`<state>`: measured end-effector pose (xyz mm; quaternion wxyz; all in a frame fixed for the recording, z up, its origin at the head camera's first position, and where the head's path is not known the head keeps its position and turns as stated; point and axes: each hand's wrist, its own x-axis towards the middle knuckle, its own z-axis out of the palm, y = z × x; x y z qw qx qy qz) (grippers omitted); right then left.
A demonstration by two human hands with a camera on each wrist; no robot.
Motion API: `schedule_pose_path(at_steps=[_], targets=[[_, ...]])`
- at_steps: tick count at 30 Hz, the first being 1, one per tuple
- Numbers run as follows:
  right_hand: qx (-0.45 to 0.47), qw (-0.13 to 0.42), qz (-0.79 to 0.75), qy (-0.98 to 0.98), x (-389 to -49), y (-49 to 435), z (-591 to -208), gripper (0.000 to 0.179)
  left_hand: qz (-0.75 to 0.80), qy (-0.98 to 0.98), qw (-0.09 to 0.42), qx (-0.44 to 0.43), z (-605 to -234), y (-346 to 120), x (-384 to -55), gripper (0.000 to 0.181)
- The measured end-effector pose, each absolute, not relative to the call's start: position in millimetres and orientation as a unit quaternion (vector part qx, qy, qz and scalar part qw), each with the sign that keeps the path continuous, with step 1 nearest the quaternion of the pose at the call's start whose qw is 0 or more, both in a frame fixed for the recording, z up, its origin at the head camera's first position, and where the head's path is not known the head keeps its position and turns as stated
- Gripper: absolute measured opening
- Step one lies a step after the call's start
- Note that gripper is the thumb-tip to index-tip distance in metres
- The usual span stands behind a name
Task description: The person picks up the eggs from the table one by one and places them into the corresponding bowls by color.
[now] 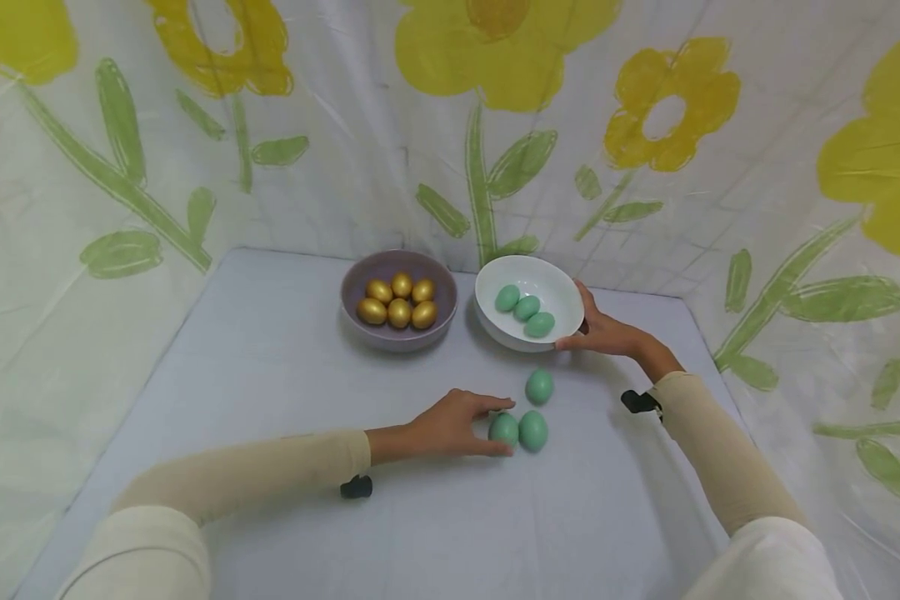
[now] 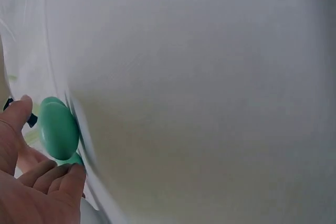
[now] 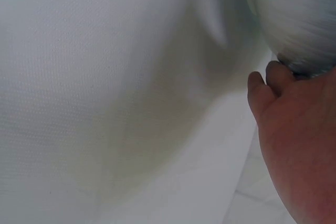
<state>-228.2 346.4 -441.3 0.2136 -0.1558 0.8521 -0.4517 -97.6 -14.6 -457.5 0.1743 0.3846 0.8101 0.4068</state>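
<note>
My left hand reaches in from the left, with thumb and fingers spread on either side of a green egg on the table. In the left wrist view the egg sits between the thumb and fingertips, with a gap at the thumb. A second green egg lies right beside it, and a third green egg is a little farther back. My right hand grips the right side of a white bowl, which contains three green eggs. The right wrist view shows its fingers against the bowl's side.
A mauve bowl with several gold eggs stands left of the white bowl. A pale cloth covers the table. Directly behind the bowls hangs a white curtain with yellow flowers.
</note>
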Motion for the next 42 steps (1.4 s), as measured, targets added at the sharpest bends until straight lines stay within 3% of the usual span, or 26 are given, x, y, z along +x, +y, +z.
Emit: schedule_pose_path(at_steps=[18,27,31,38,42], targets=[[-0.160,0.210,-0.454,0.851,-228.2,343.7,-440.7,0.127,0.454,0.775,0.209,0.388,-470.6,-10.9,-98.0,0.062],[-0.155,0.218,-0.448,0.853,-228.1,343.9,-440.0,0.126,0.465,0.762,0.202,0.402,-439.9,-9.4,-116.2,0.062],[-0.166,0.211,-0.451,0.851,-229.4,346.0,-441.5,0.124,0.475,0.754,0.177,0.418,-415.4,-6.7,-136.9,0.058],[-0.170,0.210,-0.450,0.851,-230.1,347.4,-442.7,0.122,0.440,0.794,0.074,0.414,-376.6,2.8,-185.6,0.057],[-0.163,0.218,-0.447,0.852,-228.8,347.2,-442.6,0.124,0.399,0.824,0.055,0.399,-361.5,7.1,-214.9,0.058]])
